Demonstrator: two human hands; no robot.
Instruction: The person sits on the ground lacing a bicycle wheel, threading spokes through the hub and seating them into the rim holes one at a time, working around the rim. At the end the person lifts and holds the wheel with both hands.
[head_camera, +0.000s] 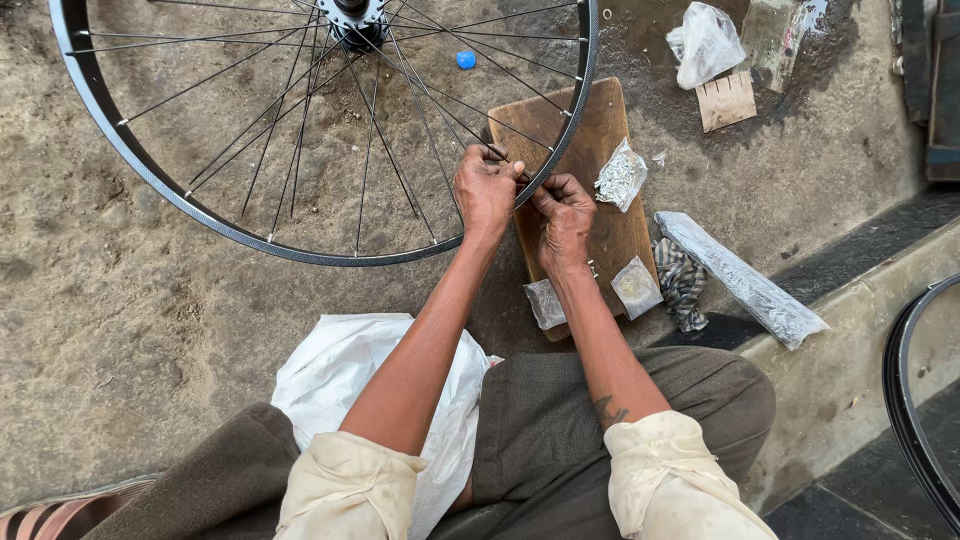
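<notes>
A spoked bicycle wheel (300, 130) with a dark rim fills the upper left of the frame, standing on the dirt ground. Right of it lie a wooden board (590, 130), a long plastic-wrapped bundle (745, 280) and small clear packets (622, 175). At centre, left hand (485, 190) and right hand (563, 215) are both pinched closed on the rim's lower right edge, forearms reaching up from the lap.

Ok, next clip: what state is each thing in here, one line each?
Wheel: no tyre, spokes fitted, rim at the hands.
Left hand: closed on a spoke at the rim.
Right hand: pinching at the rim.
Board: flat on the ground, small bags on it.
Long bag: lying beside the board.
White bag: crumpled on the lap.
</notes>
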